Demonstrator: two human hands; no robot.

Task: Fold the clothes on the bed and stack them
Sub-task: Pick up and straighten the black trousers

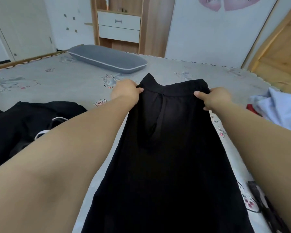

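Both arms are stretched out over the grey floral-print bed (pixel 60 81), and the long black soft-knit trousers (pixel 168 148) lie lengthwise down it, elastic waistband at the far end. The left hand (pixel 126 89) pinches the waistband's left corner, fingers curled round the cloth; the right hand (pixel 215 98) grips the right corner the same way, thumb on top. This looks like the laying-out and straightening step, before any fold. Next, I'd judge, the waistband needs tugging taut and flat, then one leg brought over the other. A crumpled black garment with white drawcords (pixel 32 125) waits on the left, a pale blue cloth heap (pixel 279 108) on the right.
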